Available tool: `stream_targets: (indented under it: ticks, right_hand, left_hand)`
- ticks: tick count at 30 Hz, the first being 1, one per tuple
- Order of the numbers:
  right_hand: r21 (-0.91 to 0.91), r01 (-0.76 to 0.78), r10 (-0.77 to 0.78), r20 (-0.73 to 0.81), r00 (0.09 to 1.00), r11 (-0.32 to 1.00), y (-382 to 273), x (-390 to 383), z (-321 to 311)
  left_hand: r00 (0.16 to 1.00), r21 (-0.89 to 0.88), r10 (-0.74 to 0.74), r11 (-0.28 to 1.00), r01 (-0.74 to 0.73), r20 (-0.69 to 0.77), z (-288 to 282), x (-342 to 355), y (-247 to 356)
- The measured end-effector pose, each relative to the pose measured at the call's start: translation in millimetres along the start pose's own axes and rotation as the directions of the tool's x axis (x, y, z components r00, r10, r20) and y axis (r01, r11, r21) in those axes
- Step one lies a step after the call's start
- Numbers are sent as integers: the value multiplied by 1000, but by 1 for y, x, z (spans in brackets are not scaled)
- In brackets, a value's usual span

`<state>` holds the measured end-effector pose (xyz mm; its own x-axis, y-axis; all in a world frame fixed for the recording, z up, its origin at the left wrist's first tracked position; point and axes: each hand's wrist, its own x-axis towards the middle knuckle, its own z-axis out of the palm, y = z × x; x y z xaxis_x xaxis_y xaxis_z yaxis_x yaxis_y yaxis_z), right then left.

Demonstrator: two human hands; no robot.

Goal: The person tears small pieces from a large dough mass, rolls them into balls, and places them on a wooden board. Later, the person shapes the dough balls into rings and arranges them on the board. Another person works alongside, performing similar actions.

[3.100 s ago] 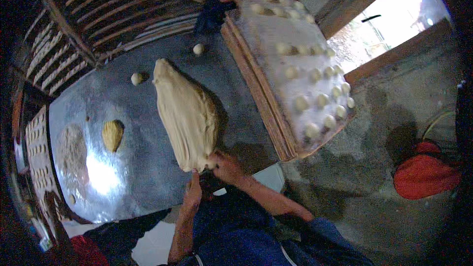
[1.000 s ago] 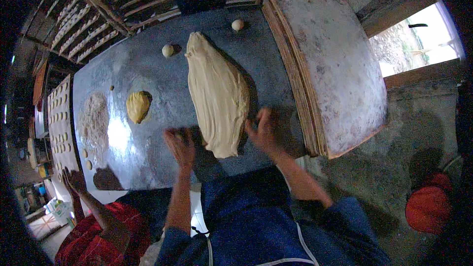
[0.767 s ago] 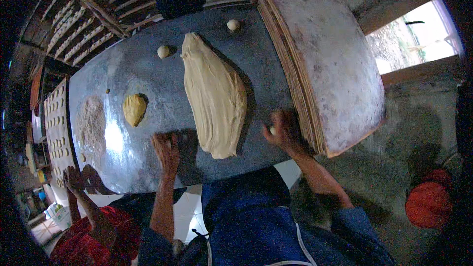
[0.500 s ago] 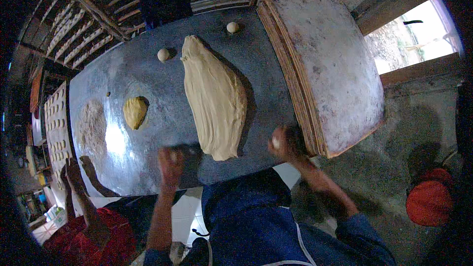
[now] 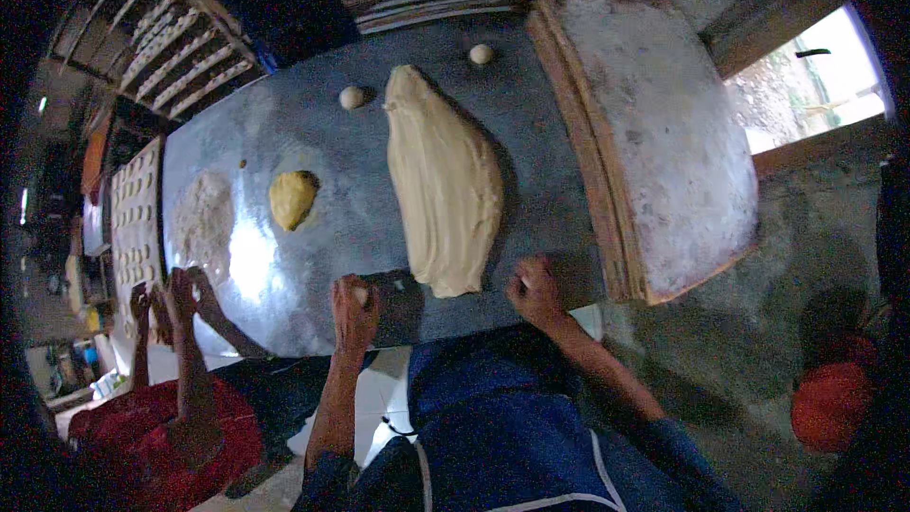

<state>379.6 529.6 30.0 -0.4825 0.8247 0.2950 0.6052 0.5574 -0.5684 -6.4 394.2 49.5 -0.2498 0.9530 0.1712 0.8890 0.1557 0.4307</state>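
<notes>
Evidently, a small pale dough piece [image 5: 361,295] is enclosed by the curled left hand [image 5: 354,317], which is held low over the near part of the table [image 5: 545,190]. The right hand [image 5: 537,293] is curled as well, and a second dough piece [image 5: 524,283] seems to be gripped in it, though only a pale sliver is shown. Between the two hands and stretching away beyond them, a long dough mass [image 5: 443,185] is laid, touched by neither. Beyond the left hand, a yellow lump [image 5: 293,200] is seen to its left, and a dough ball [image 5: 352,98] is placed farther off, straight ahead of it. Beyond the right hand and to its right, stacked boards [image 5: 659,142] are set. Well left of the left hand, a co-worker's hands [image 5: 179,300] are raised.
</notes>
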Motion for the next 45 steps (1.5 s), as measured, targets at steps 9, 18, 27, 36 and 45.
stream_targets:
  ticks: [9,18,27,36,45]
  right_hand:
    - [414,-503,353,387,852,759,-78,29,-59]
    - [448,-499,17,731,683,742,-171,105,-91]
    - [-87,62,-51,122,991,994,1,52,-50]
    - [-127,79,-60,151,987,989,25,27,-13]
    - [-82,-63,70,86,994,995,28,34,-17]
  left_hand:
    - [869,-672,-153,575,466,471,-83,34,84]
    - [895,-872,122,315,375,429,-95,39,142]
    - [991,8,-101,995,102,-85,2,22,19]
    - [972,275,169,954,-120,-162,18,20,-15]
    - [996,-95,-92,991,91,-3,44,-34,-23]
